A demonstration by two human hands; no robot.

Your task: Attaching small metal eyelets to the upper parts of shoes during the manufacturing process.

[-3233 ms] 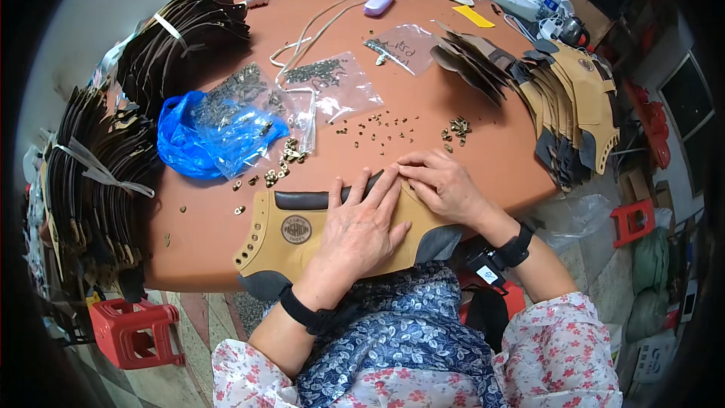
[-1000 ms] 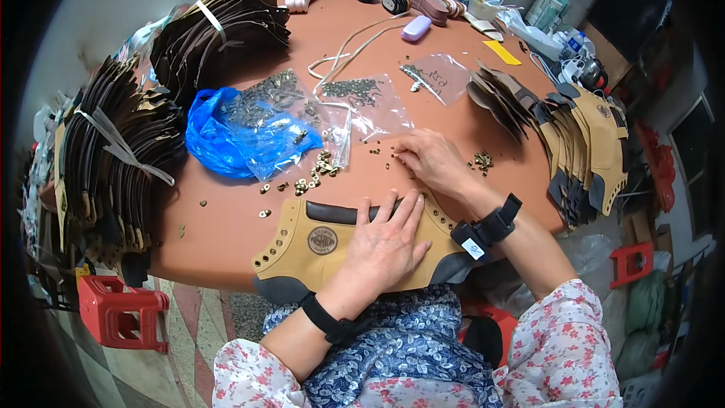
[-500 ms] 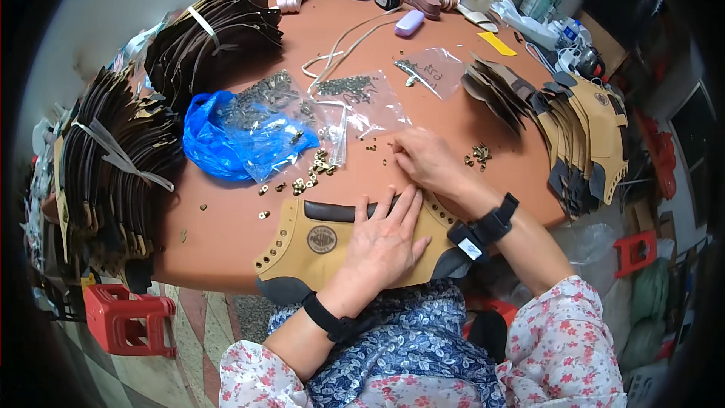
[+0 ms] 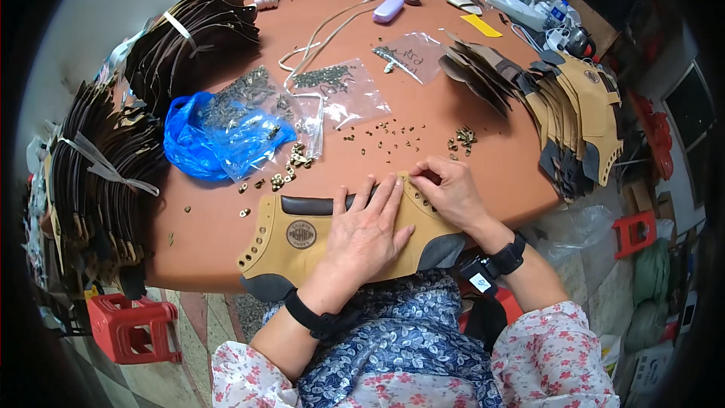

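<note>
A tan shoe upper [image 4: 332, 253] with dark toe pieces, a padded dark collar and a round badge lies flat along the table's front edge. My left hand [image 4: 365, 233] rests on its middle, fingers stretched out and pressing it down. At the upper's right eyelet row, my right hand [image 4: 447, 190] pinches thumb and forefinger together by the topmost hole; whatever is between the fingertips is too small to make out. Dark metal eyelets sit in the holes along both curved edges. Beyond my hands, small loose brass eyelets [image 4: 389, 138] are scattered on the table.
Bundled dark upper pieces [image 4: 106, 181] stand at the left, and more tan uppers [image 4: 578, 117] at the right. A blue plastic bag [image 4: 189, 147] and clear bags of metal parts [image 4: 332, 79] lie ahead. Small metal pieces [image 4: 462, 138] form a heap nearby. A red stool [image 4: 132, 329] stands below left.
My right hand has come back from the loose eyelets to the upper's right eyelet row, with its fingertips pinched. My left hand stays flat on the upper. The view has shifted slightly.
</note>
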